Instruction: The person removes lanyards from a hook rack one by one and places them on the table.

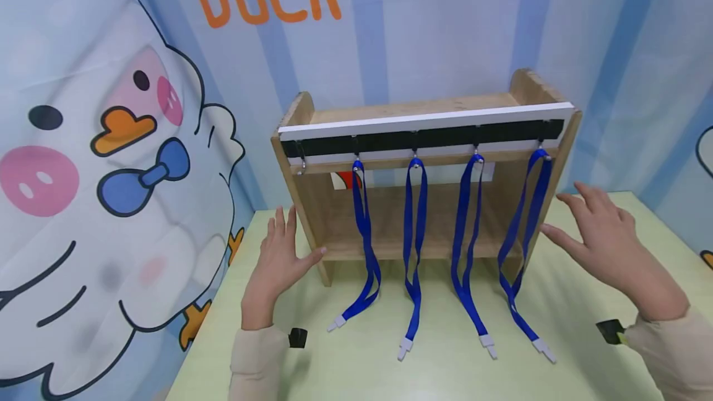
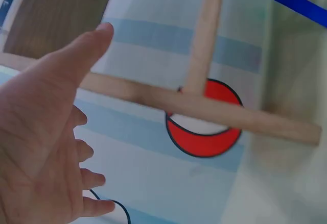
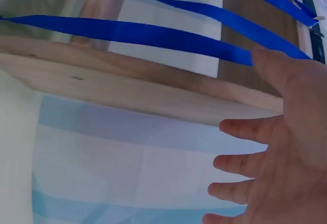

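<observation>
A small wooden shelf unit (image 1: 340, 228) stands on the table, with blue lanyards (image 1: 408, 221) hanging from hooks along its front. White plastic clips (image 1: 405, 346) end the lanyards and lie toward me. At the far left of the row, one hook (image 1: 301, 166) hangs bare. My left hand (image 1: 278, 265) is beside the left side panel, fingers extended and thumb spread toward the unit. To the right, my right hand (image 1: 604, 240) is held with spread thumb and fingers near the right panel (image 3: 153, 99); its thumb overlaps a lanyard (image 3: 168, 38) in the right wrist view. Neither hand holds anything.
A black strip (image 1: 384, 140) on a white board carries the hooks. The pale green-yellow table (image 1: 356, 376) extends in front of the unit. Behind and to the left hangs a blue-striped cloth (image 1: 445, 23) with a printed duck.
</observation>
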### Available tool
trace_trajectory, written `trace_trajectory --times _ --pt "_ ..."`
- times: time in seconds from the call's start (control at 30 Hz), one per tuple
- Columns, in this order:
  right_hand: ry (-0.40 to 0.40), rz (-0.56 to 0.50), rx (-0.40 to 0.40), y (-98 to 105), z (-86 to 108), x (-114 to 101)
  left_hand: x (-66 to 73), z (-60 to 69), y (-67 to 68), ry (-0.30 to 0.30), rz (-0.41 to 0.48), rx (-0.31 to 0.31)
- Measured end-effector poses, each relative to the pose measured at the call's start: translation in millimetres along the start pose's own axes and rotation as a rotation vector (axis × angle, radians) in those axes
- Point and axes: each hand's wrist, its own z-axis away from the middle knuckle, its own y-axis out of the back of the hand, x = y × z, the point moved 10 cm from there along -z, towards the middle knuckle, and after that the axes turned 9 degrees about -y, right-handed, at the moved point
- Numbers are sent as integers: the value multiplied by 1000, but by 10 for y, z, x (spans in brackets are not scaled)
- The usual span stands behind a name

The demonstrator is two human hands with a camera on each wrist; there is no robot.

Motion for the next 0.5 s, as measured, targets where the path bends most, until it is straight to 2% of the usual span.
trace_trajectory --times 0.13,0.3,0.5 --pt "13 10 42 175 -36 -109 94 -62 48 11 53 7" --pt "17 -9 88 369 -70 -217 127 -104 41 32 177 10" --pt "-20 -102 114 567 -74 -328 196 -144 45 -51 267 85"
